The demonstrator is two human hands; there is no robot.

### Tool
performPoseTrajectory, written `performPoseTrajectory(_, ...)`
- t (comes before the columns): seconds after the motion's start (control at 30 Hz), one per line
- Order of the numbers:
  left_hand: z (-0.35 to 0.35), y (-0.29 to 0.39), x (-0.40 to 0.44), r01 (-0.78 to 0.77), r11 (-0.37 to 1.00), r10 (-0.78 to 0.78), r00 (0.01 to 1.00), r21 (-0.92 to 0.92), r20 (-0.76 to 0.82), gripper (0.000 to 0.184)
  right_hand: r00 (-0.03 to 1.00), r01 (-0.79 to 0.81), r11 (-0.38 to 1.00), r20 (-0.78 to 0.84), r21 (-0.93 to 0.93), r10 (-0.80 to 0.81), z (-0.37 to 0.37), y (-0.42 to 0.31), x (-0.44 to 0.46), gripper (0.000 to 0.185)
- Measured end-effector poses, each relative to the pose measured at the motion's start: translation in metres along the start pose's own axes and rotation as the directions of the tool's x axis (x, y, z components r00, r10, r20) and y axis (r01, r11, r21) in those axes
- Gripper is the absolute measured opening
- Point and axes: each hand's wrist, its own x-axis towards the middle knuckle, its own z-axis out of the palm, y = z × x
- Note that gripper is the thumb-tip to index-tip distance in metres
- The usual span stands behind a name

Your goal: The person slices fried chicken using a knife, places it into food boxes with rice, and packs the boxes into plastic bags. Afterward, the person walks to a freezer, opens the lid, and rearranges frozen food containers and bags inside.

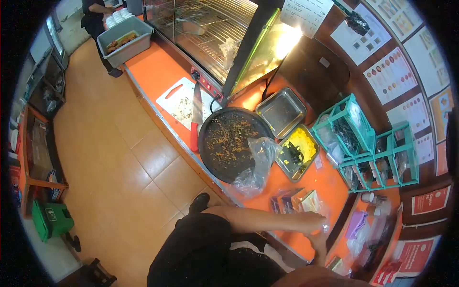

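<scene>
My left hand (317, 242) reaches across the front of the orange counter (327, 179), wrist bent, close to a clear plastic bag of small boxes (299, 201). Its fingers point down and away from view, so I cannot make out whether they hold anything. Of my right arm (318, 277), only a part shows at the bottom edge; the hand itself is out of sight. Left of the bag, a crumpled clear plastic bag (256, 170) lies over the rim of a round dark tray (222, 168) with brown crumbs. A small box (337, 264) sits beside my hands.
A red-handled knife (196, 112) rests across a white cutting board (167, 101) and the tray's edge. Beyond are metal trays (283, 114), one holding yellow food (301, 141), and teal baskets (356, 143). A heated display case (205, 28) stands behind. Another person (91, 19) is near a grey tub (122, 55).
</scene>
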Motion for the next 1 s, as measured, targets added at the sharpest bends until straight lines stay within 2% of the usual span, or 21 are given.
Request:
performPoseTrajectory(0.1, 0.002, -0.001, 0.006, -0.181, 0.976, 0.187, 0.981, 0.123, -0.046, 0.026, 0.988, 0.129, 0.987, -0.102, 0.097, -0.119, 0.049, 0.035, 0.024, 0.063)
performPoseTrajectory(0.2, -0.002, -0.002, 0.008, -0.242, 0.946, 0.265, 0.961, 0.216, -0.083, 0.027, 0.978, 0.177, 0.976, -0.133, 0.128, -0.16, 0.064, 0.041, 0.039, 0.062)
performPoseTrajectory(0.33, -0.004, -0.003, 0.002, -0.253, 0.923, 0.302, 0.943, 0.29, -0.14, 0.028, 0.975, 0.187, 0.971, -0.148, 0.147, -0.165, 0.07, 0.043, 0.041, 0.06)
performPoseTrajectory(0.47, 0.006, 0.005, -0.012, -0.157, 0.893, 0.307, 0.897, 0.422, -0.317, 0.026, 0.973, 0.196, 0.968, -0.157, 0.154, -0.172, 0.075, 0.045, 0.044, 0.058)
performPoseTrajectory(0.53, -0.002, 0.005, -0.011, -0.216, 0.915, 0.293, 0.936, 0.34, -0.194, 0.025, 0.973, 0.193, 0.969, -0.158, 0.157, -0.168, 0.078, 0.045, 0.046, 0.057)
performPoseTrajectory(0.63, -0.008, 0.005, -0.018, -0.268, 0.899, 0.344, 0.922, 0.345, -0.18, 0.022, 0.973, 0.191, 0.969, -0.161, 0.158, -0.165, 0.08, 0.048, 0.045, 0.056)
performPoseTrajectory(0.73, 0.0, 0.0, -0.015, -0.231, 0.929, 0.304, 0.922, 0.289, -0.239, 0.021, 0.972, 0.192, 0.969, -0.17, 0.157, -0.165, 0.083, 0.05, 0.045, 0.054)
performPoseTrajectory(0.97, -0.005, 0.001, -0.017, -0.264, 0.928, 0.325, 0.918, 0.262, -0.228, 0.018, 0.97, 0.19, 0.969, -0.181, 0.158, -0.161, 0.085, 0.053, 0.043, 0.051)
performPoseTrajectory(1.0, -0.003, 0.003, -0.019, -0.222, 0.931, 0.299, 0.919, 0.289, -0.258, 0.019, 0.97, 0.189, 0.969, -0.181, 0.159, -0.159, 0.086, 0.054, 0.043, 0.051)
